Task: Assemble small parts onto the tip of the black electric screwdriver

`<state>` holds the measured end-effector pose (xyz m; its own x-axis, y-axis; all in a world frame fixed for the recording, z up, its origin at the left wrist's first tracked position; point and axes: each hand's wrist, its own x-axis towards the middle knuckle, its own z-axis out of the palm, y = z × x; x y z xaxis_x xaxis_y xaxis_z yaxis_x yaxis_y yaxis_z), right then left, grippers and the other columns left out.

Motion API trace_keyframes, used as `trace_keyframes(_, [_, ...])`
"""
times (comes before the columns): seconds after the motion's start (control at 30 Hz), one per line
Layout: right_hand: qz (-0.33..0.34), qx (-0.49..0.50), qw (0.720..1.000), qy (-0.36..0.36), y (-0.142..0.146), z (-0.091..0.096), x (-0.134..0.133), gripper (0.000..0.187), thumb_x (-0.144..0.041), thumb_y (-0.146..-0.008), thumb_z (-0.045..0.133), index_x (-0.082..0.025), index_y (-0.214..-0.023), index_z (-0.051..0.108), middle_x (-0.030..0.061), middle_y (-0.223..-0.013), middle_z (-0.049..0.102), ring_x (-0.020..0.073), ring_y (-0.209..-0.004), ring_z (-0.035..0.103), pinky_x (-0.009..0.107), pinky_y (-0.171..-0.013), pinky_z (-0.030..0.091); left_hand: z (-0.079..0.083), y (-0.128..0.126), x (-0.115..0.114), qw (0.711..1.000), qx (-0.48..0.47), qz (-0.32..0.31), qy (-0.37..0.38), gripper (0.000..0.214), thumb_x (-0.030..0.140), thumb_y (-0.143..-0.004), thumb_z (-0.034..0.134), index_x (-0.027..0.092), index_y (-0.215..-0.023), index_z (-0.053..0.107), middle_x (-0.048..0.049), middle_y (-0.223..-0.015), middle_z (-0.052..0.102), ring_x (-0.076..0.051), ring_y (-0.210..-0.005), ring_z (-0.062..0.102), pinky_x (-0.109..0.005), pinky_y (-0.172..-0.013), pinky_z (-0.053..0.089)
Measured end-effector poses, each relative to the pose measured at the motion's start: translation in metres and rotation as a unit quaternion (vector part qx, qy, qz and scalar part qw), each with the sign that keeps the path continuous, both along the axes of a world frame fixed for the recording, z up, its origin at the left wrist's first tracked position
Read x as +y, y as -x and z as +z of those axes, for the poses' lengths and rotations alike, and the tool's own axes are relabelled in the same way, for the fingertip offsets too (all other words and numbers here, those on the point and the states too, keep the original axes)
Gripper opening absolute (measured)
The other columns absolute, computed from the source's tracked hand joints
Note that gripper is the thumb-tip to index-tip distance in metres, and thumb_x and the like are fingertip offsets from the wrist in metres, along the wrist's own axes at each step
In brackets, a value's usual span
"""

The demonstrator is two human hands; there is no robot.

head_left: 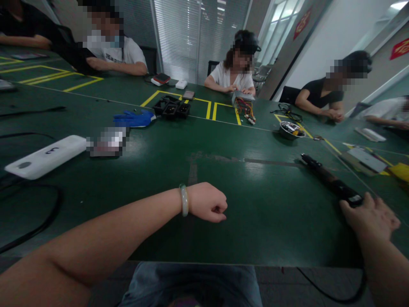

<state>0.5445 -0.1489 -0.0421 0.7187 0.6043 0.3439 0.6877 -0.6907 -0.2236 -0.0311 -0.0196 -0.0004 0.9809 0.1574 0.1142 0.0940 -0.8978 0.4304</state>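
My left hand (209, 202) rests on the green tabletop (262, 230) in a loose fist, and nothing shows in it. A pale bracelet (184, 200) circles that wrist. On the right lies a black electric screwdriver (330, 181), its tip pointing away to the upper left. My right hand (372, 219) is at the screwdriver's near end, with its fingers apart and not wrapped round the tool. Whether the thumb touches the tool I cannot tell.
A white power-strip-like case (47, 157), a blue glove (134, 119), black trays (172, 106) and a metal bowl (290, 130) of small parts lie further out. Black cables run at both sides. Several people sit across the table, one at a metal box with coloured wires (244, 104).
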Motion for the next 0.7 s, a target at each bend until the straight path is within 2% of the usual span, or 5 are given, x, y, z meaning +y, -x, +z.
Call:
trace_keyframes(0.13, [-0.044, 0.090, 0.995, 0.013, 0.007, 0.015, 0.033, 0.090, -0.066, -0.062, 0.058, -0.021, -0.139, 0.049, 0.0352, -0.133, 0.040, 0.0502, -0.125, 0.040, 0.064, -0.088, 0.026, 0.000, -0.001, 0.000, 1.000, -0.001, 0.001, 0.001, 0.028, 0.035, -0.083, 0.062, 0.018, -0.062, 0.056, 0.0036, -0.065, 0.057, -0.008, -0.056, 0.050, -0.024, -0.049, 0.030])
trace_keyframes(0.27, [-0.100, 0.118, 0.986, -0.056, 0.021, 0.021, 0.056, 0.066, -0.069, -0.063, 0.059, -0.024, -0.112, 0.064, 0.0347, -0.126, 0.042, 0.0515, -0.120, 0.041, 0.066, -0.080, 0.025, 0.000, -0.001, -0.001, 1.000, -0.001, 0.004, -0.004, 0.029, 0.035, -0.083, 0.062, 0.018, -0.060, 0.055, 0.0036, -0.063, 0.056, -0.009, -0.055, 0.050, -0.024, -0.050, 0.031])
trace_keyframes(0.37, [-0.086, 0.102, 0.990, -0.046, 0.042, 0.021, 0.067, 0.063, -0.069, -0.069, 0.056, -0.025, -0.114, 0.064, 0.0320, -0.129, 0.040, 0.0507, -0.121, 0.039, 0.065, -0.082, 0.025, 0.001, -0.002, -0.001, 1.000, 0.001, 0.007, -0.008, 0.029, 0.035, -0.083, 0.062, 0.018, -0.060, 0.055, 0.0037, -0.063, 0.056, -0.009, -0.055, 0.050, -0.024, -0.049, 0.030])
trace_keyframes(0.53, [0.048, 0.070, 0.996, 0.006, 0.110, 0.026, 0.100, 0.064, -0.065, -0.081, 0.047, -0.019, -0.125, 0.060, 0.0260, -0.124, 0.045, 0.0431, -0.111, 0.046, 0.059, -0.087, 0.031, 0.001, -0.004, 0.000, 1.000, -0.001, 0.003, -0.012, 0.030, 0.035, -0.083, 0.062, 0.018, -0.060, 0.056, 0.0037, -0.063, 0.057, -0.008, -0.056, 0.050, -0.024, -0.050, 0.029])
trace_keyframes(0.7, [0.232, 0.037, 0.972, 0.009, 0.221, 0.023, 0.150, 0.053, -0.063, -0.085, 0.047, -0.028, -0.123, 0.060, 0.0116, -0.116, 0.050, 0.0304, -0.101, 0.048, 0.053, -0.090, 0.038, 0.001, -0.004, -0.001, 1.000, -0.010, 0.003, -0.017, 0.027, 0.033, -0.082, 0.062, 0.018, -0.060, 0.056, 0.0035, -0.063, 0.057, -0.009, -0.057, 0.052, -0.024, -0.050, 0.030])
